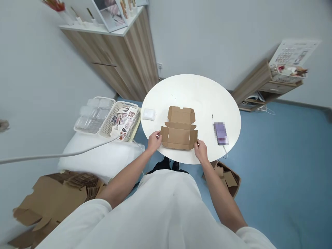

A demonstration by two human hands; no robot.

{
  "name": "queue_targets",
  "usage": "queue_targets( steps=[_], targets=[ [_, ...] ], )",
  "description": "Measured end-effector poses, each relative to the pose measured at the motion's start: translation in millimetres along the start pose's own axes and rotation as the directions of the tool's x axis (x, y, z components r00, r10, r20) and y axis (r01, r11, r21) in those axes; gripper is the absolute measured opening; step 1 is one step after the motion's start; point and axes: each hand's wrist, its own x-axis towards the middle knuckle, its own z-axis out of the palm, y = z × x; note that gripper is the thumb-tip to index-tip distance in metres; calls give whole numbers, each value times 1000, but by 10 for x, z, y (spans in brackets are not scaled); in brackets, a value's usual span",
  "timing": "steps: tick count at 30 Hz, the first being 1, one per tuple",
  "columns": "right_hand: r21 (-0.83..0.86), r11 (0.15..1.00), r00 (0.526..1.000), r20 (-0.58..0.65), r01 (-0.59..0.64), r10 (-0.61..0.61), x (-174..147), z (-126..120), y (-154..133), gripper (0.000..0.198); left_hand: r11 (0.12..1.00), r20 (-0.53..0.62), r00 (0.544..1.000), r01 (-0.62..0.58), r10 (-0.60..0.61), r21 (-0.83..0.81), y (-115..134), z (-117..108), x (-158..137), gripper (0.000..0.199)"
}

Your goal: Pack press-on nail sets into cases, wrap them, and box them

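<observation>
An unfolded brown cardboard box lies on the round white table in front of me, its lid panel pointing away and its side flaps partly raised. My left hand grips the left side flap between thumb and fingers. At the opposite side, my right hand pinches the right flap near its lower corner. A small white packet rests at the table's left edge, beyond my left hand. To the right of the box lies a purple, pixelated phone-like object with a cable attached.
Left of the table, white baskets hold clear plastic boxes and printed packets. Flat cardboard is stacked at lower left. An open carton with cardboard pieces stands below the table's right edge. A grey cable crosses the left side.
</observation>
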Motion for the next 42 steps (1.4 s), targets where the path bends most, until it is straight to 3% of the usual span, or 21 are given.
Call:
queue_targets(
  steps=[10,13,15,17,19,23,28,34,38,42],
  targets=[
    [5,991,990,-54,-131,131,201,55,68,43,1000,157,987,-17,12,26,-85,201,499,27],
    [-20,985,983,-69,-173,171,228,84,116,47,997,190,982,0,-13,72,-142,228,551,35],
    [-30,979,977,-80,-202,199,213,92,140,52,991,154,988,-24,4,132,-164,220,509,45],
    [-50,974,971,-110,-219,213,189,85,149,57,970,113,990,-110,87,217,-161,199,413,54],
    [-95,970,965,-162,-223,206,184,59,143,59,926,174,962,-253,211,280,-131,188,294,57],
    [-178,961,960,-219,-213,173,349,-47,103,59,824,414,831,-500,371,266,-24,256,112,51],
    [-102,969,969,-130,-225,211,909,-151,63,62,765,536,766,-568,356,304,64,448,100,47],
    [104,947,949,115,-304,292,1540,-109,29,52,741,586,757,-565,290,363,82,595,161,40],
    [31,949,944,120,-313,308,1767,-41,19,41,742,583,766,-551,270,381,111,658,176,43],
    [-148,934,934,109,-324,341,1860,20,10,35,743,593,775,-525,216,415,172,691,228,50]
  ],
)
